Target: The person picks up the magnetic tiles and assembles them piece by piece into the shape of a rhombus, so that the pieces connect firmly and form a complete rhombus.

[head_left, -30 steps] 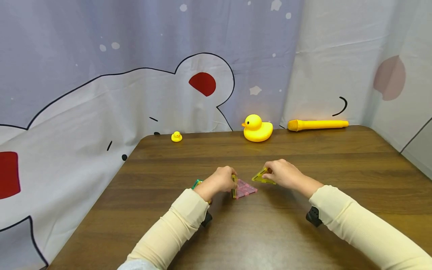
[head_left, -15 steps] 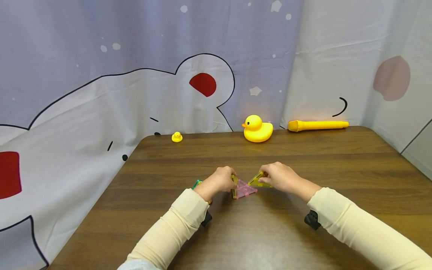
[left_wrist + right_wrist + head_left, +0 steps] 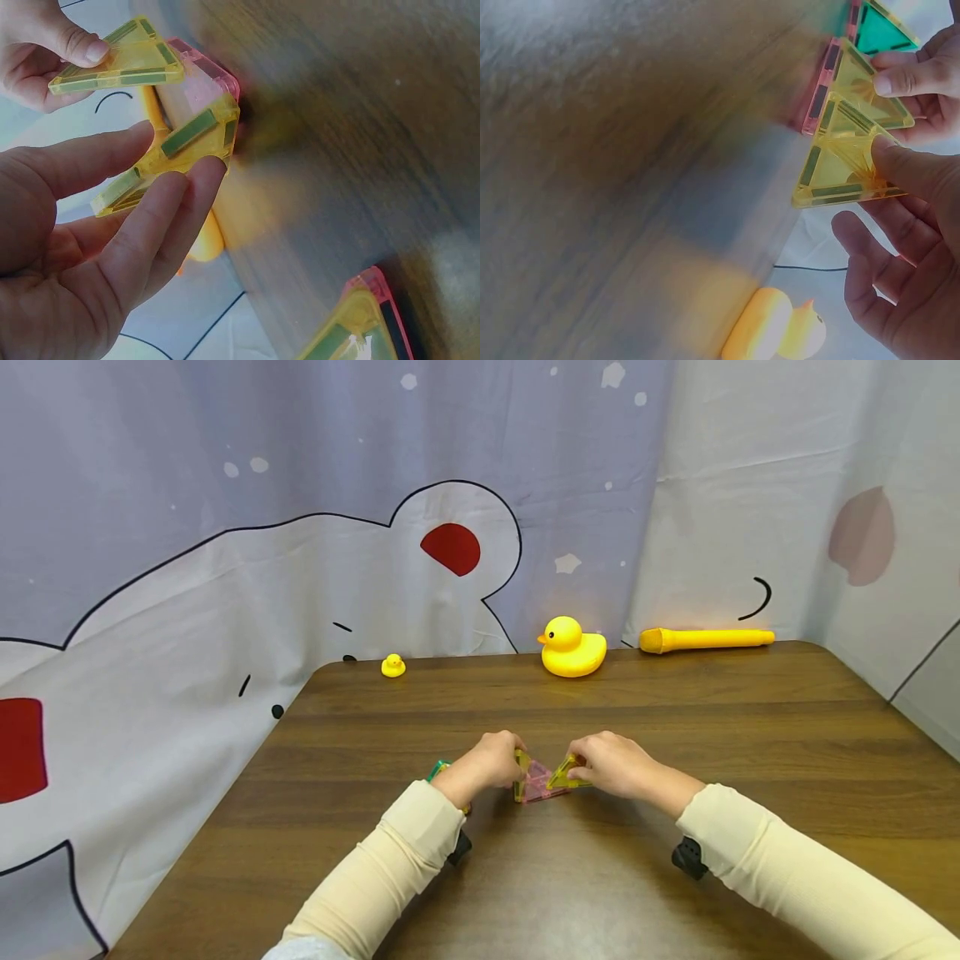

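Two hands [image 3: 491, 760] [image 3: 617, 765] each pinching a yellow triangle [image 3: 520, 789] [image 3: 564, 776], pink tile [image 3: 537, 788] between, green piece [image 3: 437, 767] half-hidden, ducks [image 3: 572, 650] [image 3: 393, 667], microphone [image 3: 708, 640] behind

Yellow triangles [image 3: 831, 165] — pink tile [image 3: 537, 784] — brown, streaked table [image 3: 585, 885].

Before a curtain [image 3: 315, 452], one duck [image 3: 393, 667], another duck [image 3: 573, 652] and a microphone [image 3: 708, 640] are lining the table's [image 3: 570, 885] far edge, left to right. Nearer, a tile [image 3: 536, 788] is lying between left hand [image 3: 491, 760] and right hand [image 3: 618, 764].
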Available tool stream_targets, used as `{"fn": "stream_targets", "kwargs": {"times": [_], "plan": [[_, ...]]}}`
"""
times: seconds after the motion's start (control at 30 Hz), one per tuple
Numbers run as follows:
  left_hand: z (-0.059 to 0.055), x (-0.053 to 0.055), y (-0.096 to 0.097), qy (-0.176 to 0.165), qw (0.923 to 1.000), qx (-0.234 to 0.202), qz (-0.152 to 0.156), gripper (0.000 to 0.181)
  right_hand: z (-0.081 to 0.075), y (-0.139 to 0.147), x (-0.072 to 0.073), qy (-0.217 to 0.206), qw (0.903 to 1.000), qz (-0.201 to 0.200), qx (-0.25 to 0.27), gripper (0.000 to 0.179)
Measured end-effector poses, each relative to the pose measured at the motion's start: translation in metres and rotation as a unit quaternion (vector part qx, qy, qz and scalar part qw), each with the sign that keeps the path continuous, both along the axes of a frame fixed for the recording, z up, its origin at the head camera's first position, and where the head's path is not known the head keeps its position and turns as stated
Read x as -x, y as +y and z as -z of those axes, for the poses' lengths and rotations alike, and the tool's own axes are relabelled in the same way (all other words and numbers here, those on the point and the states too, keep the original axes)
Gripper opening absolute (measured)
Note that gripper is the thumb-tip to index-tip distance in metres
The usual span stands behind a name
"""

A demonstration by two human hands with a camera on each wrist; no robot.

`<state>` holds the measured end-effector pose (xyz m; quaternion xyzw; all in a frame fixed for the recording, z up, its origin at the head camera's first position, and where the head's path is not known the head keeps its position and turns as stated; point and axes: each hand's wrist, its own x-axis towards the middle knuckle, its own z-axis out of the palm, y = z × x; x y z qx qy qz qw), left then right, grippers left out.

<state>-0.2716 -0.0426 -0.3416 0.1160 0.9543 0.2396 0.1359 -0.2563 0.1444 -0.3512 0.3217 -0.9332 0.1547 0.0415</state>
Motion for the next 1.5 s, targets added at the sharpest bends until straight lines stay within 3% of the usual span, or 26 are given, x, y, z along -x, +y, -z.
{"fn": "stream_targets", "kwargs": {"times": [1.0,1.5], "plan": [[0.001,0.000,0.001,0.015,0.9997,0.016,0.007,0.036,0.006,-0.017,-0.003,0.010,0.9996,-0.027,0.003,0.009],[0.002,-0.002,0.004,-0.005,0.9999,-0.002,0.011,0.039,0.008,-0.027,-0.005,-0.003,0.9995,-0.030,0.005,0.010]]}}
